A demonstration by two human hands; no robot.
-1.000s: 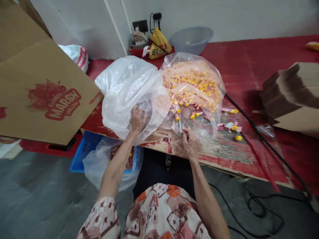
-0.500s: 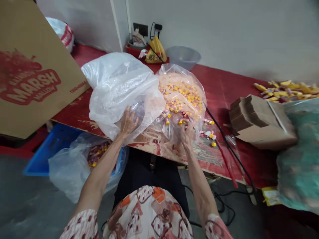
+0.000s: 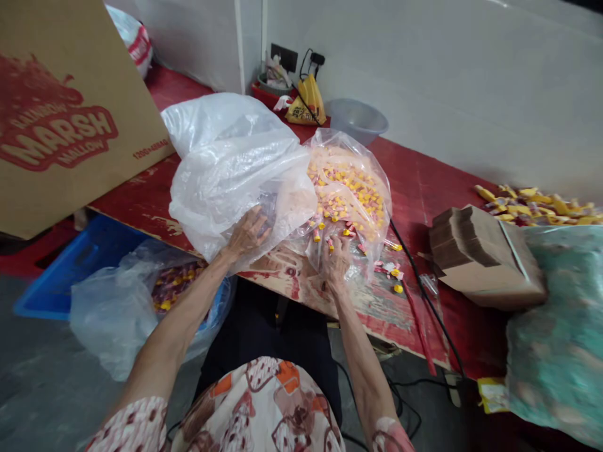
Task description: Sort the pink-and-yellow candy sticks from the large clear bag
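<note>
My left hand (image 3: pixel 249 232) lies at the mouth of a large white translucent plastic bag (image 3: pixel 226 163), fingers apart on clear, faintly bluish plastic inside it. To its right, my right hand (image 3: pixel 336 258) reaches into the near end of a clear plastic bag (image 3: pixel 374 157). Its fingers are spread over small pink pieces with yellow ends (image 3: pixel 358 188), which fill that bag. One such piece (image 3: pixel 330 245) lies against the right fingers; no grip on it shows. A few more loose pieces (image 3: pixel 398 288) are on the worn red table (image 3: pixel 405 169) beside the bag.
A cardboard box (image 3: pixel 70 125) stands at left, above a blue crate (image 3: pixel 85 270) holding a bagged load. At right are stacked flat cartons (image 3: pixel 480 251), yellow packets (image 3: pixel 532 204) and a green-filled bag (image 3: pixel 560 333). A black cable (image 3: pixel 424 295) crosses the table. A basin (image 3: pixel 358 119) stands behind.
The view has shifted a little. My right hand has moved left over the loose pieces, its fingers more spread. My left hand stays at the white bag's mouth.
</note>
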